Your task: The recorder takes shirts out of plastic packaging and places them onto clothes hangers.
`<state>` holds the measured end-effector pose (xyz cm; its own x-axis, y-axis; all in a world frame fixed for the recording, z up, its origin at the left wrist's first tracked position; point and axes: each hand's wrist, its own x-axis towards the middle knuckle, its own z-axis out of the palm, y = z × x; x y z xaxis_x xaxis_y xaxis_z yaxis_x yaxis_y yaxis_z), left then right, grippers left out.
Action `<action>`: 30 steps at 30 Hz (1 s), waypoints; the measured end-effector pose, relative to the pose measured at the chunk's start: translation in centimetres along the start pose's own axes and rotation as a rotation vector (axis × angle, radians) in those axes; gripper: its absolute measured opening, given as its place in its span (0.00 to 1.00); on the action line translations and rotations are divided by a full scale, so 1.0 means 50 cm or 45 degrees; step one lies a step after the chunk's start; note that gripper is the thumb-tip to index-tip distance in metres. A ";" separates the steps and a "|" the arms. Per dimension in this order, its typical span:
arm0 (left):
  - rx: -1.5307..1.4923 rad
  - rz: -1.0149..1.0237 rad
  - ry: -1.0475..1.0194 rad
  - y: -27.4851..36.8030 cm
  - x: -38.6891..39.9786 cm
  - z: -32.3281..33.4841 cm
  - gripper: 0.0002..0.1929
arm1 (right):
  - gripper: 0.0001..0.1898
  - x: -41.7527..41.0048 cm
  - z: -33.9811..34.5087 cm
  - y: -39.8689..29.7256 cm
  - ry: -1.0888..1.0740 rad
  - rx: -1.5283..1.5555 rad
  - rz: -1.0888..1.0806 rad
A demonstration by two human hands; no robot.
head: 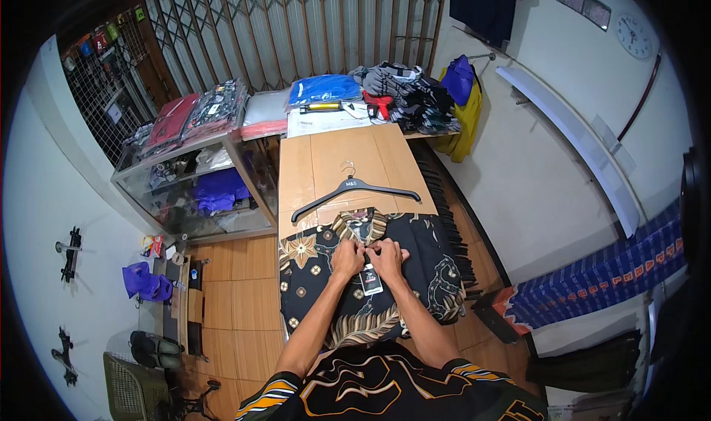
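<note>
A black patterned shirt (316,287) with tan leaf and flower motifs lies spread on the table, its collar (361,224) pointing away from me. My left hand (348,257) and my right hand (387,259) meet at the front just below the collar, fingertips pinching the shirt's placket. A paper hang tag (371,281) with writing lies below my fingers, between my wrists. Beyond the collar a black plastic hanger (355,185) with a metal hook rests on the brown board of the tabletop (333,151).
Behind the table are a blue packaged garment (325,89), a red tool-like object (379,105) and a pile of grey and black clothes (411,99). A glass display case (194,188) stands left, topped with bagged garments. A blue box-like column (594,271) stands right. A folding metal gate closes the back.
</note>
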<state>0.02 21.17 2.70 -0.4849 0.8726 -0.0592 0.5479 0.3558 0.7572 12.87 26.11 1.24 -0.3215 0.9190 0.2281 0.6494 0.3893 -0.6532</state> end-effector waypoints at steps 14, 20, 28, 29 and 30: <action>-0.133 0.207 0.106 -0.019 -0.013 0.005 0.09 | 0.14 -0.003 0.038 0.005 0.043 -0.170 0.017; -0.145 0.073 0.055 -0.016 -0.012 0.009 0.10 | 0.10 -0.005 0.030 0.021 -0.001 0.023 0.046; -0.273 0.062 -0.023 -0.026 0.002 0.021 0.10 | 0.11 -0.011 0.007 0.016 -0.027 0.116 0.049; -0.274 0.064 -0.026 -0.032 0.006 0.022 0.10 | 0.11 -0.020 0.000 0.013 -0.025 0.114 0.051; -0.348 0.105 -0.001 -0.057 0.013 0.021 0.10 | 0.15 -0.037 -0.009 -0.012 -0.010 0.085 -0.027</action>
<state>-1.17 21.06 -0.18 -0.4461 0.8950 0.0093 0.3812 0.1806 0.9067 13.39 24.22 1.53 -0.3400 0.9101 0.2366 0.5951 0.4031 -0.6953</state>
